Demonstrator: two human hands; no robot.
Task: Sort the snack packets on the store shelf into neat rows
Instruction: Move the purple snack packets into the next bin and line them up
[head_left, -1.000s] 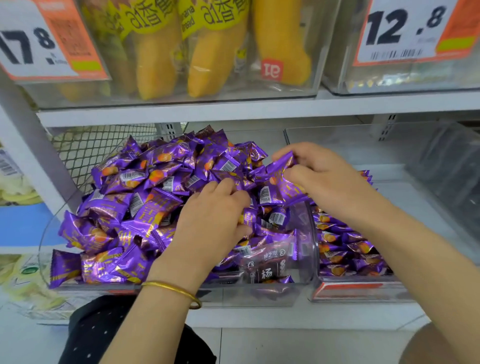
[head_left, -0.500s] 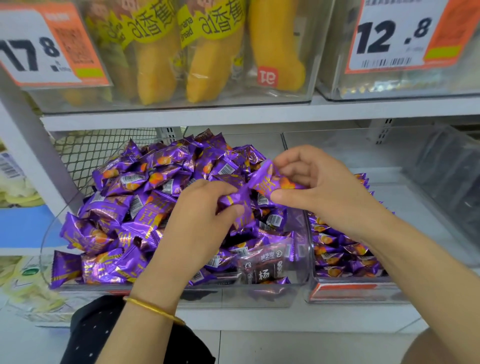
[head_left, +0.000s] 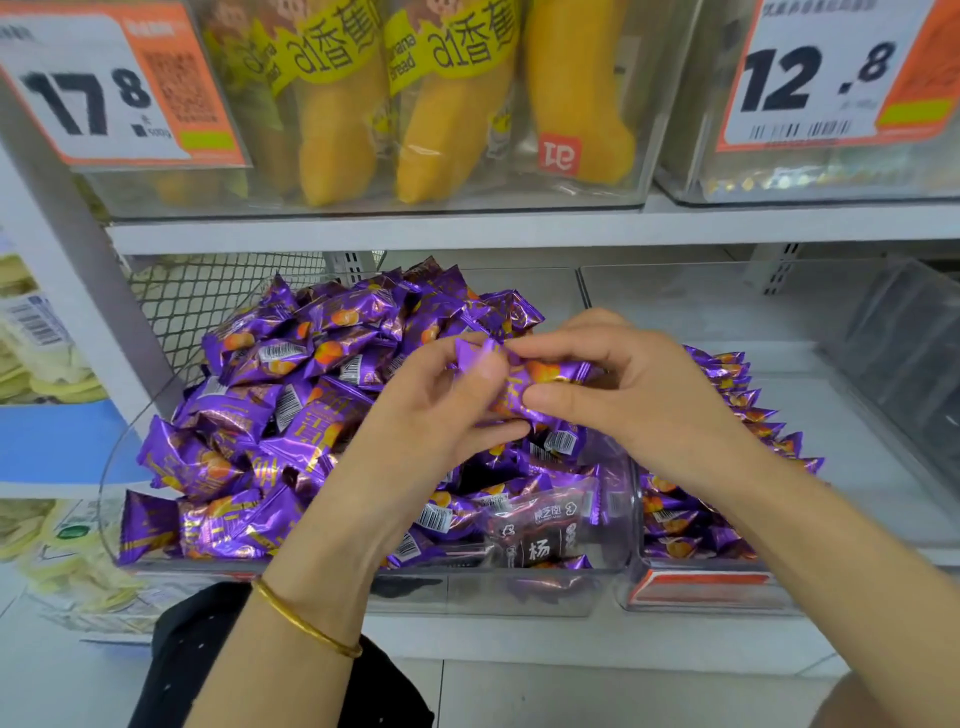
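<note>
Packet (head_left: 550, 375) came up off the pile (head_left: 311, 415); left hand (head_left: 431, 415) and right hand (head_left: 649, 395) pinched it, bound for the row (head_left: 675, 522).

Glossy purple foil packets (head_left: 311, 431); clear plastic bin (head_left: 613, 519); wire mesh (head_left: 208, 301), probably metal.

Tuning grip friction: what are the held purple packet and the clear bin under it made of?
Purple snack packet: likely glossy metallised plastic film; bright glints, crinkled folds. Clear rounded bin: probably rigid smooth transparent plastic; packets show through its wall.
</note>
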